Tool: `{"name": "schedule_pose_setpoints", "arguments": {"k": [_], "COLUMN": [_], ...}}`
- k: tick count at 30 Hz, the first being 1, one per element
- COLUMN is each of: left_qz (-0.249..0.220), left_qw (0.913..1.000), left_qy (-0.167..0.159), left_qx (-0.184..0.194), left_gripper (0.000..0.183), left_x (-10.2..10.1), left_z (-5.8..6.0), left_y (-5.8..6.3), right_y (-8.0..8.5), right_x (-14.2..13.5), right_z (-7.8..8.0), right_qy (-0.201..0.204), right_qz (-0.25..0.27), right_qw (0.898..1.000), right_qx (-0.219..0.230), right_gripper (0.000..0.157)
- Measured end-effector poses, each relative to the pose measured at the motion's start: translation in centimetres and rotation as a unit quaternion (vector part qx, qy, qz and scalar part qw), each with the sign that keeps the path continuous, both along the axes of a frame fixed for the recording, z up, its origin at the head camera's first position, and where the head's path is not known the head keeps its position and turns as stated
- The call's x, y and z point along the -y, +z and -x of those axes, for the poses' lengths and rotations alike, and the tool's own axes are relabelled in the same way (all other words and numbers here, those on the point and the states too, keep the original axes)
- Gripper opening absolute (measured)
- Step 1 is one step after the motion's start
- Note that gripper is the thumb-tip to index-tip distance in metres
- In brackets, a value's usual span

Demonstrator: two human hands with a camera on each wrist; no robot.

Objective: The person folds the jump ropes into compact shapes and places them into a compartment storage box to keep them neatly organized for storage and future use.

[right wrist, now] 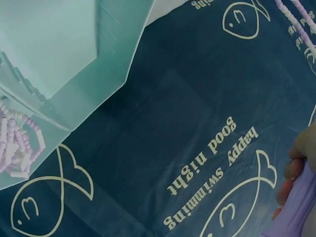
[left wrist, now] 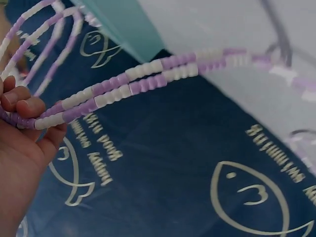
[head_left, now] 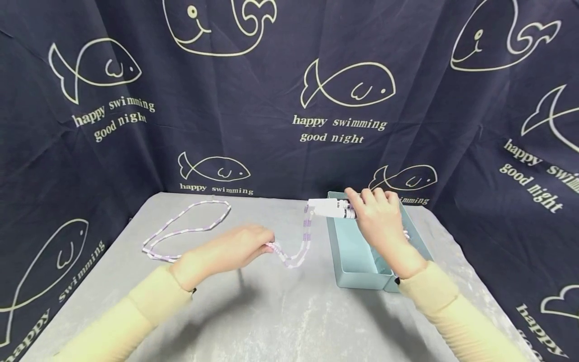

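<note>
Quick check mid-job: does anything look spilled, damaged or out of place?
Nothing stands out. The left hand grips the beaded rope, the right hand holds its white handles, and a loose loop lies on the table. The bin stands upright; the beaded strands inside are jumbled but within its walls. No spilled beads or breaks visible.

The right hand [head_left: 377,216] hides the far ends of the handles [head_left: 327,207] it grips, and the dark marks just beside its fingers are too small for me to read. Below those fingers, hand and sleeve [head_left: 427,289] block part of the teal box [head_left: 362,280] and most of the beads [right wrist: 17,145] inside, which the right-wrist view crops. Within the left hand [head_left: 246,244], fingers cover the beaded rope [head_left: 294,262]; beyond them, it blurs off the left-wrist view's edge.
</note>
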State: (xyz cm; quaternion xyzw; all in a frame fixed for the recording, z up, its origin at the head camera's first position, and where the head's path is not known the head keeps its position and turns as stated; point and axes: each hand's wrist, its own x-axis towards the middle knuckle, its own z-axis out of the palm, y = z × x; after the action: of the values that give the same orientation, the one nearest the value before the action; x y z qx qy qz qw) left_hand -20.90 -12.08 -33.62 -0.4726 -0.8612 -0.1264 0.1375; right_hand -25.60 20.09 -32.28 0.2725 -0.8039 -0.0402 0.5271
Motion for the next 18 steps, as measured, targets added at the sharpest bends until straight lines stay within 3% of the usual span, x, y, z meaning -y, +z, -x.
{"name": "schedule_pose_setpoints", "arguments": {"k": [5,12,18], "left_qz": [-0.006,-0.023,-0.021], "left_qw": [0.9993,0.998,0.9978], "left_qy": [-0.021,-0.027,0.019], "left_qx": [-0.03,-0.053,-0.06], "left_gripper": [0.016,0.02,0.023], "left_x": [-1.0,-2.5,-3.7], "left_z": [0.0,0.9,2.0], "left_y": [2.4,4.5,5.3], "right_y": [-0.1,-0.5,-0.7], "right_x": [0.7,2.1,2.9], "right_z": [-0.5,-0.9,-1.1], "right_qy": [0.03,0.087,0.105], "right_qz": [-0.043,-0.082,-0.1], "right_qw": [0.998,0.993,0.989], "right_qx": [0.03,0.016,0.009], "right_gripper": [0.032,0.034,0.032]}}
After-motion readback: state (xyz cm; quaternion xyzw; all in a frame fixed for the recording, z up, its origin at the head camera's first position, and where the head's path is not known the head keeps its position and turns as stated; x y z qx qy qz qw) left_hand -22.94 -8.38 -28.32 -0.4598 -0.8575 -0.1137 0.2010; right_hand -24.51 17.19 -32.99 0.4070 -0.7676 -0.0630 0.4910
